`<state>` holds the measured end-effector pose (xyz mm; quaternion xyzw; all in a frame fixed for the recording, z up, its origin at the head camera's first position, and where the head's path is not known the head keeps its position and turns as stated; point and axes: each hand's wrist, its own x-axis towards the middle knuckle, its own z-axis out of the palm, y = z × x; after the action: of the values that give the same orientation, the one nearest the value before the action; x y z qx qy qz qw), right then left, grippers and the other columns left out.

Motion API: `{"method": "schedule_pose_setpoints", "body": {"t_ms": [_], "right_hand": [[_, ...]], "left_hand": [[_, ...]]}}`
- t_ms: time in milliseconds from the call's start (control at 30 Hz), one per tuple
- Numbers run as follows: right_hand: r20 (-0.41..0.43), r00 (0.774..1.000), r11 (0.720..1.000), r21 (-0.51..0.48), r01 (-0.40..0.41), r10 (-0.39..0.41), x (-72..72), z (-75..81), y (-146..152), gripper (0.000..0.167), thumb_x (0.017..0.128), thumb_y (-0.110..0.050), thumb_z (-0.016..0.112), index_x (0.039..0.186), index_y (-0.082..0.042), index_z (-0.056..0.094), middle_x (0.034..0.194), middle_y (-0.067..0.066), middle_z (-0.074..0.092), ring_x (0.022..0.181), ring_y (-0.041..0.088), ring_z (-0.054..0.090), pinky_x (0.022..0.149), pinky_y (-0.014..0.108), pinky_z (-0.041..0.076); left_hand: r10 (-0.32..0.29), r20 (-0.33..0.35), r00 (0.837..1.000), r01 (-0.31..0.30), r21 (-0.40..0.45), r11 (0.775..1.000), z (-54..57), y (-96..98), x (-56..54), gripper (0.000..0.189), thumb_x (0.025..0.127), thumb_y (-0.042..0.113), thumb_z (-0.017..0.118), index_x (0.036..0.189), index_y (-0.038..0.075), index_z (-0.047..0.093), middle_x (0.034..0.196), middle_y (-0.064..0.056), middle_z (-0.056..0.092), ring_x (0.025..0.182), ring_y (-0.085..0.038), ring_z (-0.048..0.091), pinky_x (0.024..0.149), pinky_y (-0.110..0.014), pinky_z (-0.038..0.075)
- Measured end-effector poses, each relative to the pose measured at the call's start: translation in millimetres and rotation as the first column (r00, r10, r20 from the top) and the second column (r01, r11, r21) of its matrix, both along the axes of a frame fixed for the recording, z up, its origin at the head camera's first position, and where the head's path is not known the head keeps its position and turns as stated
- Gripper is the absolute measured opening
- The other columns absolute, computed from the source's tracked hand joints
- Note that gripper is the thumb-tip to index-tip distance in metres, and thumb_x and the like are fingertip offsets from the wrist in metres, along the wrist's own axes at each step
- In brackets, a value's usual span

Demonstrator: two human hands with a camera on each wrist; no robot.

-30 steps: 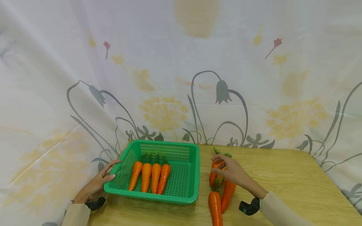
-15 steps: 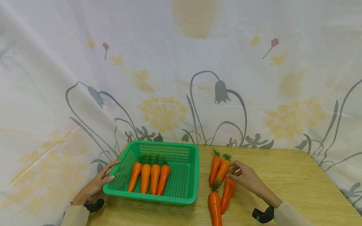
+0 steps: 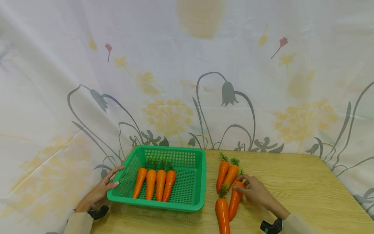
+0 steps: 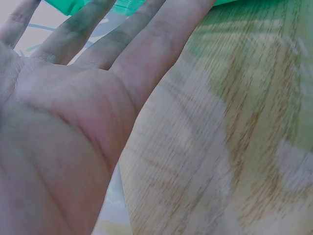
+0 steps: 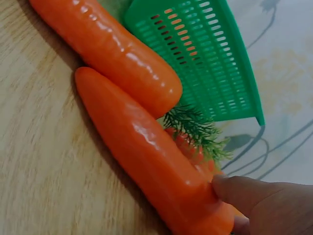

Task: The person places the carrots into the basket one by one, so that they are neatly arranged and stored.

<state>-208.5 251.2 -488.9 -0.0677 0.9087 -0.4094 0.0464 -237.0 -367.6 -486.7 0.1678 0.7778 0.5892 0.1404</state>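
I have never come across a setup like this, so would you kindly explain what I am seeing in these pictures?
There is no machine here: a person works with two bare hands, wearing one camera on the head and one on each wrist. The head view looks down at a wooden table. On it, a green basket holds four carrots; four loose carrots lie to its right. The left hand rests against the basket's left rim. The right hand holds one loose carrot near its leafy end. The left wrist view shows the palm close up; the right wrist view shows the thumb against that carrot.
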Motion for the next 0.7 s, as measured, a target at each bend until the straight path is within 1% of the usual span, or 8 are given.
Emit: {"method": "schedule_pose_setpoints", "body": {"t_ms": [100,167,300,400,500,567,700], "right_hand": [[0.045,0.999,0.999,-0.039,0.025,-0.023,0.0,-2.9,-2,0.047,0.095,-0.034,0.077,0.127,-0.001,0.064,0.098,0.009,0.066,0.069,0.023,0.063,0.059,0.038,0.054],[0.075,0.996,0.997,-0.065,0.044,-0.039,0.2,-3.3,-3,0.048,0.095,-0.033,0.076,0.128,0.000,0.063,0.095,0.009,0.067,0.063,0.024,0.064,0.056,0.038,0.055],[0.146,0.986,0.989,-0.120,0.092,-0.074,1.6,-2.2,-1,0.050,0.096,-0.031,0.075,0.131,0.001,0.060,0.105,0.015,0.067,0.072,0.023,0.067,0.062,0.040,0.059],[0.186,0.977,0.981,-0.146,0.129,-0.101,2.6,-1.2,2,0.051,0.096,-0.028,0.076,0.133,0.002,0.059,0.111,0.019,0.065,0.077,0.022,0.069,0.066,0.040,0.062],[0.194,0.974,0.980,-0.136,0.147,-0.119,2.9,-0.6,5,0.052,0.095,-0.028,0.077,0.133,0.003,0.059,0.112,0.020,0.064,0.075,0.023,0.068,0.065,0.040,0.061],[0.192,0.973,0.981,-0.124,0.149,-0.124,3.3,-0.2,6,0.053,0.093,-0.028,0.079,0.132,0.002,0.059,0.113,0.020,0.065,0.075,0.022,0.068,0.065,0.039,0.061],[0.190,0.975,0.985,-0.106,0.139,-0.117,5.1,0.3,7,0.059,0.090,-0.029,0.083,0.134,0.001,0.057,0.115,0.020,0.064,0.073,0.023,0.066,0.064,0.039,0.059]], "left_hand": [[-0.004,0.009,1.000,0.004,0.006,1.000,-0.2,-0.5,-0.4,0.062,0.111,0.018,0.043,0.166,0.019,0.015,0.166,-0.025,-0.023,0.144,-0.065,-0.016,0.101,-0.088,0.015],[-0.004,0.018,1.000,0.003,0.013,1.000,-0.5,-0.7,-0.4,0.062,0.111,0.018,0.043,0.166,0.020,0.015,0.166,-0.025,-0.024,0.145,-0.064,-0.017,0.102,-0.088,0.015],[0.001,0.027,1.000,-0.001,0.019,1.000,-1.5,-0.4,-0.4,0.062,0.111,0.018,0.043,0.166,0.020,0.015,0.165,-0.025,-0.024,0.145,-0.064,-0.016,0.102,-0.087,0.016],[0.002,0.049,0.999,-0.003,0.024,1.000,-1.5,-0.3,-0.3,0.062,0.111,0.020,0.043,0.166,0.021,0.014,0.165,-0.024,-0.026,0.146,-0.062,-0.018,0.102,-0.088,0.012],[0.005,0.065,0.998,-0.007,0.029,1.000,-1.2,-0.5,-0.4,0.063,0.111,0.021,0.043,0.166,0.022,0.013,0.165,-0.023,-0.027,0.146,-0.059,-0.022,0.102,-0.089,0.005],[0.008,0.074,0.997,-0.010,0.034,0.999,-0.9,-0.6,-0.5,0.063,0.111,0.021,0.043,0.166,0.023,0.013,0.165,-0.022,-0.028,0.146,-0.058,-0.023,0.102,-0.089,0.004],[0.007,0.080,0.997,-0.010,0.042,0.999,-0.5,-0.4,-0.1,0.063,0.111,0.021,0.043,0.166,0.024,0.013,0.164,-0.023,-0.029,0.146,-0.061,-0.019,0.103,-0.088,0.008]]}}
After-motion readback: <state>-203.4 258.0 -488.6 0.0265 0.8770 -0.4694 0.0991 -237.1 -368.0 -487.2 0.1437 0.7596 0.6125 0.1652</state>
